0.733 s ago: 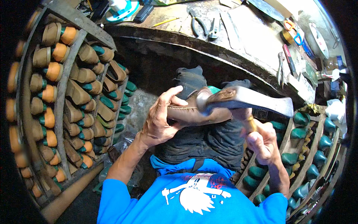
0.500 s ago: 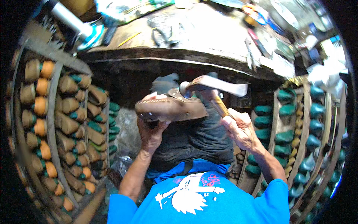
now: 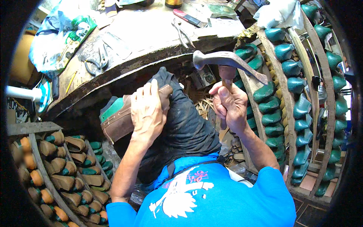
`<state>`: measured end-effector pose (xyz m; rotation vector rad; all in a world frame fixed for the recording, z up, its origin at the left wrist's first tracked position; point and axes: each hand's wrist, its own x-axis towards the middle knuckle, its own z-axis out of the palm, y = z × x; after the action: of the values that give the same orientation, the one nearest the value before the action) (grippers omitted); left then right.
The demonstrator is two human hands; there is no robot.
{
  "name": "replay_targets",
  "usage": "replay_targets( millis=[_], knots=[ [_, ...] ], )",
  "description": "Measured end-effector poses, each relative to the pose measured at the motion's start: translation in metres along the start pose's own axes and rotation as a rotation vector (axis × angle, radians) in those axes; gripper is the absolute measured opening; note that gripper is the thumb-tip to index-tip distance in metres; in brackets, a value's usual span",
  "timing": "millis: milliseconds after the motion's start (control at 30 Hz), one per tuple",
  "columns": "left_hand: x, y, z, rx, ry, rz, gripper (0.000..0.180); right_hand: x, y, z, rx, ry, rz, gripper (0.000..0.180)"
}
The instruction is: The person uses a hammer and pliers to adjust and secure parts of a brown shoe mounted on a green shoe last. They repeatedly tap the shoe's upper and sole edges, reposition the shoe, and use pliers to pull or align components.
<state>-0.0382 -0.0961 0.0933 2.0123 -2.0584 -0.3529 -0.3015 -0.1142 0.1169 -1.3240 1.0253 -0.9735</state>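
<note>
Worn wood formed the workbench (image 3: 140,30) across the top of the view and the slatted racks at either side: the right rack (image 3: 286,102) filled with green foot-shaped forms (image 3: 273,104), the left rack (image 3: 32,128) with brown forms (image 3: 62,181). Next came the blue shirt (image 3: 223,200), then the dark trousers (image 3: 185,132). Over them, near the knee, a brown shoe (image 3: 117,125) lay slanted, something green showing at its opening. The hammer (image 3: 227,60) stood well apart from it, metal head beyond the right hand (image 3: 232,106), whose fingers were curled tightly round the wooden handle. The left hand (image 3: 147,109) was clasped over the shoe. Smallest, on the bench, were pliers (image 3: 181,34), a red-and-black tool (image 3: 189,18) and a yellow pencil (image 3: 70,82).
</note>
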Motion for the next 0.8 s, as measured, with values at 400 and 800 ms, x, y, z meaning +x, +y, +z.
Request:
replay_targets(
  millis=[400, 800],
  knots=[
    [-0.021, -0.058, 0.026, 0.028, 0.126, 0.074, 0.084, 0.025, -0.029, -0.015, -0.111, -0.24, -0.28, 0.056],
    [-0.025, -0.063, 0.028, -0.038, 0.176, 0.067, 0.08, 0.09, 0.005, -0.01, -0.412, -0.459, -0.385, 0.034]
  ],
)
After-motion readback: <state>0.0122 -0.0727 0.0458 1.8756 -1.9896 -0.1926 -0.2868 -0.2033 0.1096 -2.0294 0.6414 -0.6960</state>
